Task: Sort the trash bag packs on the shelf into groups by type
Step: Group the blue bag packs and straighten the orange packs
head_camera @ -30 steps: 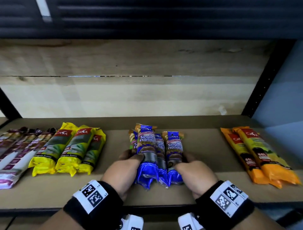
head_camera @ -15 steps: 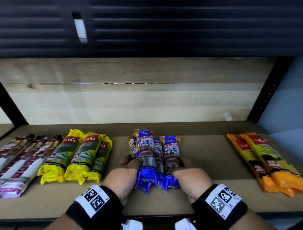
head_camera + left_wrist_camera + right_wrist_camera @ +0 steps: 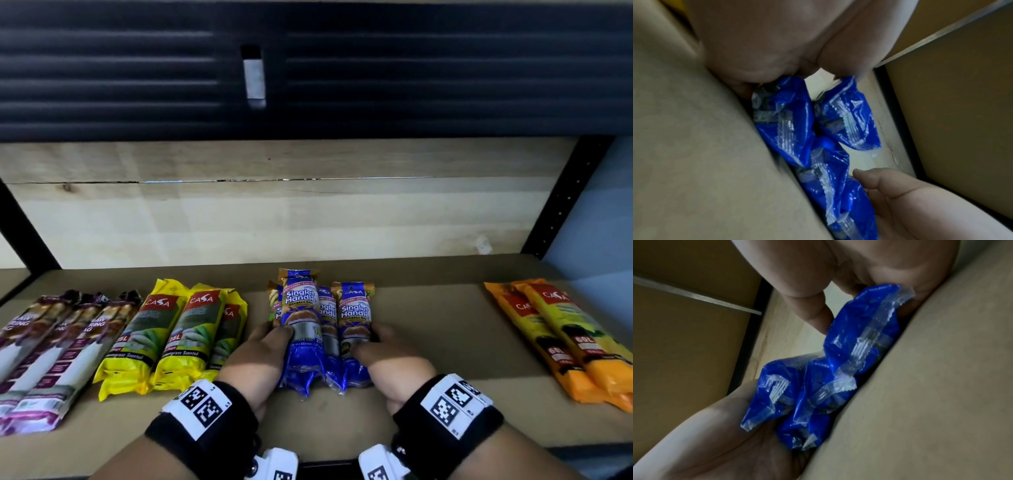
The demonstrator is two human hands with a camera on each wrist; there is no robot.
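Several blue "Singlet Handle" packs (image 3: 301,329) lie bunched together at the middle of the shelf board (image 3: 428,342). My left hand (image 3: 270,342) grips the bunch from its left side, thumb on top of the leftmost pack. My right hand (image 3: 373,346) grips it from the right, thumb on the rightmost pack. In the left wrist view the crimped blue pack ends (image 3: 793,126) sit under my left hand's fingers (image 3: 756,48). The right wrist view shows the same blue pack ends (image 3: 859,337) squeezed between both hands.
Purple-and-white packs (image 3: 44,349) lie grouped at the far left, with three yellow packs (image 3: 164,335) beside them. Two orange packs (image 3: 565,335) lie at the right. A black upright post (image 3: 565,198) and the wooden back wall (image 3: 274,222) bound the shelf.
Both hands have kept hold of the blue bunch and slid it slightly further back on the shelf. My head view has tilted up.
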